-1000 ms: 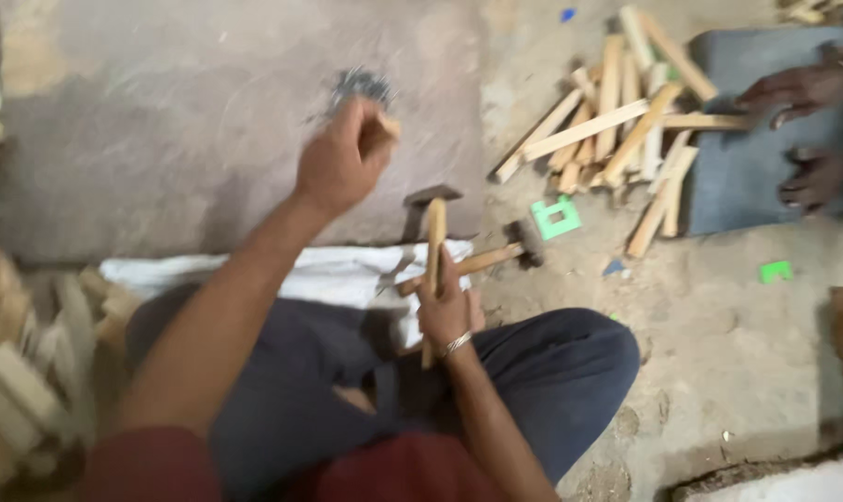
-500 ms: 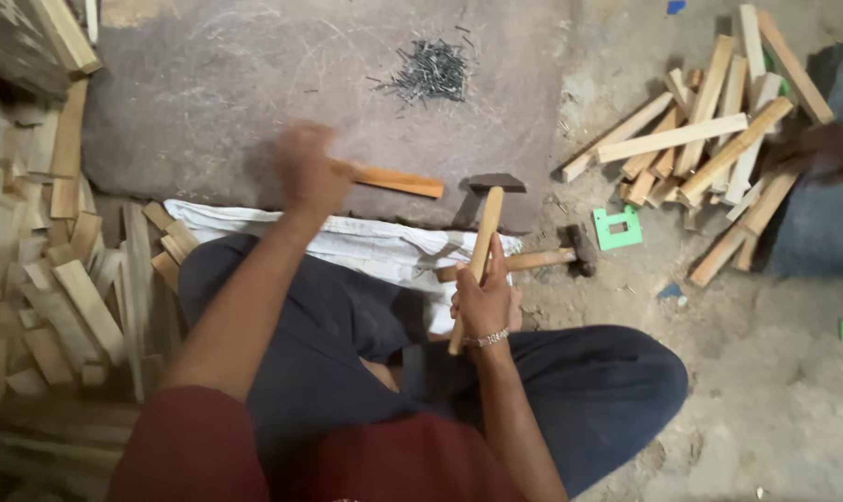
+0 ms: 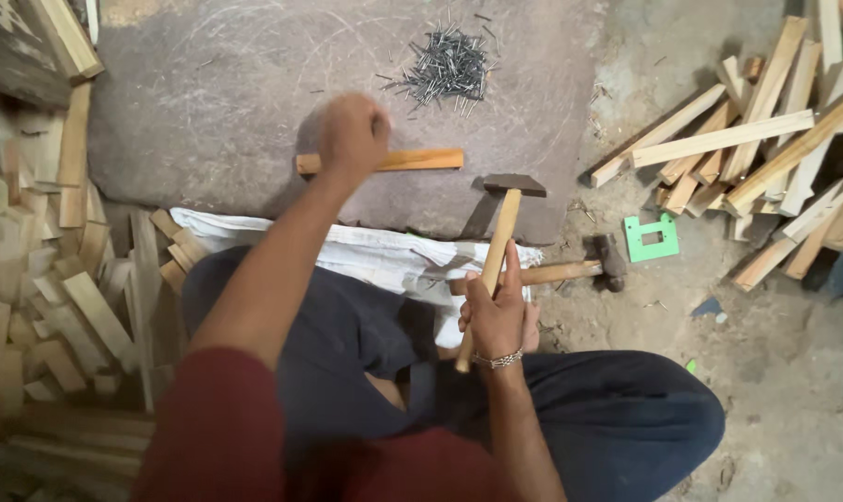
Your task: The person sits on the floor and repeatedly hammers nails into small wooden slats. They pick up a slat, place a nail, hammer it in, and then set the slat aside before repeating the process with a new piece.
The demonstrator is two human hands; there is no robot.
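Soft, even daylight lit the scene, brightest on the stone slab [image 3: 207, 112] and the sandy ground at the right edge, with short, pale shadows beside the hammer [image 3: 500, 251] and the wood strips [image 3: 747, 130]. The left hand [image 3: 351, 135] was smeared by motion blur, while the nails [image 3: 444, 67] stayed crisp. The wood pile [image 3: 40, 279] at the left edge lay dimmer, and the near corners softened and bowed slightly.
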